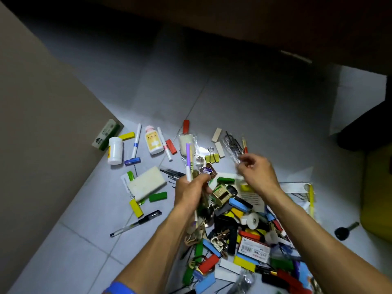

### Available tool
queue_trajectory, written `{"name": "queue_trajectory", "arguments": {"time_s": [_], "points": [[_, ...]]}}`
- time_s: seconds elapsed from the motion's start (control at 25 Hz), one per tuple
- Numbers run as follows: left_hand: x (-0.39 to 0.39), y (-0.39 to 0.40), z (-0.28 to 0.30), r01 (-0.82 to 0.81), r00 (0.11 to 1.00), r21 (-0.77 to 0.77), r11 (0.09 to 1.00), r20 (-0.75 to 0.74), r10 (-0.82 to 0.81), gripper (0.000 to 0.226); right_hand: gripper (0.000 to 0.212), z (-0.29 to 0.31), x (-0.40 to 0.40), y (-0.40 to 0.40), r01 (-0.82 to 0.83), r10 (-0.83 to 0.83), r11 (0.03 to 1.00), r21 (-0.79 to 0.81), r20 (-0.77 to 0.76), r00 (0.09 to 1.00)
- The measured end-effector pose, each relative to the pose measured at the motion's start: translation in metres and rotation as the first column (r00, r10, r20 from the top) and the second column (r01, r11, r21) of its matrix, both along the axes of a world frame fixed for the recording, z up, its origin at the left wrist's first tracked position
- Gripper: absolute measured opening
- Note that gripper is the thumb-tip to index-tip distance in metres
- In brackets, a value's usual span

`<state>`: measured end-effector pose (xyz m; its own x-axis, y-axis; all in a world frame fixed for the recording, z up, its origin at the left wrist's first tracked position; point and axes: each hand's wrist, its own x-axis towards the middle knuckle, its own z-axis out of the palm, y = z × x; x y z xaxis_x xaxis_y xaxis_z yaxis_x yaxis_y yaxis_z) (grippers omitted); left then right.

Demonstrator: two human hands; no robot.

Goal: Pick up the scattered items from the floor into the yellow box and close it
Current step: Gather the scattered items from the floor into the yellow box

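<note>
Head view: left hand [192, 193] grips a bundle of pens [188, 164]; right hand [257, 171] pinches a clear packet [232, 150]. Yellow box [377, 194] sits far right (partly visible). Overfilled grip may drop pens onto the pile [244, 240].

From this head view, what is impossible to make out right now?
- Yellow box, head view: cut off by the right edge and dim, so lid state is unclear.
- Right hand: motion-blurred; its grip on the clear plastic packet is uncertain.
- Items under the left hand: hidden by it.
</note>
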<state>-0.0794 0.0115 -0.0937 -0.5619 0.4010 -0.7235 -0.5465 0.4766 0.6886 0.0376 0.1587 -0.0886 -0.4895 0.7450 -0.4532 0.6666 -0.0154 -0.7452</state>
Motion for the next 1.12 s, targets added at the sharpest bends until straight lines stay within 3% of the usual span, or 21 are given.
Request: {"name": "queue_trajectory", "arguments": {"time_s": [0.04, 0.12, 0.24, 0.36, 0.4, 0.44, 0.52, 0.56, 0.68, 0.76, 0.84, 0.96, 1.04, 1.12], "points": [[-0.006, -0.006, 0.001, -0.007, 1.0, -0.001, 1.0, 0.011, 0.007, 0.023, 0.025, -0.008, -0.001, 0.009, -0.03, -0.01, 0.979, 0.203, 0.193, 0.981], [-0.011, -0.016, 0.007, -0.039, 0.998, 0.005, 0.999, 0.052, 0.038, 0.022, 0.033, -0.024, -0.003, 0.011, -0.179, 0.021, 0.916, 0.359, 0.403, 0.915], [-0.026, -0.036, 0.024, -0.118, 0.992, -0.079, 0.99, -0.062, 0.114, 0.017, 0.032, -0.039, -0.014, 0.003, -0.136, -0.028, 0.927, 0.35, 0.428, 0.903], [-0.049, -0.069, 0.025, -0.239, 0.959, -0.145, 0.96, -0.19, 0.21, 0.009, 0.024, -0.037, -0.02, -0.002, -0.27, 0.066, 0.906, 0.325, 0.522, 0.85], [-0.057, -0.082, 0.022, -0.198, 0.952, -0.226, 0.954, -0.275, 0.133, 0.008, 0.019, -0.036, -0.018, -0.005, -0.298, 0.087, 0.895, 0.333, 0.524, 0.847], [-0.062, -0.096, 0.017, -0.107, 0.928, -0.384, 0.917, -0.37, -0.047, 0.014, 0.013, -0.034, -0.015, -0.009, -0.307, 0.097, 0.888, 0.342, 0.515, 0.852], [-0.064, -0.126, 0.009, 0.066, 0.789, -0.674, 0.736, -0.416, -0.451, 0.019, 0.009, -0.035, -0.006, -0.016, -0.306, 0.093, 0.878, 0.368, 0.495, 0.864], [-0.061, -0.139, 0.005, 0.119, 0.731, -0.731, 0.672, -0.393, -0.557, 0.02, 0.012, -0.036, -0.001, -0.02, -0.296, 0.084, 0.878, 0.376, 0.488, 0.869], [-0.049, -0.157, -0.006, 0.206, 0.631, -0.777, 0.594, -0.359, -0.688, 0.02, 0.022, -0.038, 0.008, -0.019, -0.258, 0.042, 0.896, 0.362, 0.51, 0.859], [-0.048, -0.156, -0.01, 0.21, 0.611, -0.776, 0.595, -0.371, -0.699, 0.016, 0.026, -0.04, 0.007, -0.016, -0.235, 0.015, 0.905, 0.354, 0.526, 0.851], [-0.048, -0.148, -0.009, 0.177, 0.678, -0.745, 0.643, -0.382, -0.629, 0.017, 0.022, -0.039, -0.003, -0.015, -0.218, 0.036, 0.934, 0.285, 0.53, 0.847], [-0.045, -0.123, -0.005, 0.068, 0.856, -0.56, 0.826, -0.392, -0.337, 0.017, 0.015, -0.036, -0.014, -0.016, -0.19, 0.073, 0.965, 0.179, 0.513, 0.855], [-0.041, -0.101, 0.002, -0.025, 0.94, -0.389, 0.921, -0.323, -0.11, 0.013, 0.015, -0.031, -0.009, -0.015, -0.032, -0.051, 0.974, 0.222, 0.355, 0.933], [-0.04, -0.079, 0.008, -0.067, 0.981, -0.243, 0.968, -0.192, 0.02, 0.016, 0.013, -0.018, 0.0, -0.013, 0.182, -0.201, 0.956, 0.229, 0.065, 0.977]]}}
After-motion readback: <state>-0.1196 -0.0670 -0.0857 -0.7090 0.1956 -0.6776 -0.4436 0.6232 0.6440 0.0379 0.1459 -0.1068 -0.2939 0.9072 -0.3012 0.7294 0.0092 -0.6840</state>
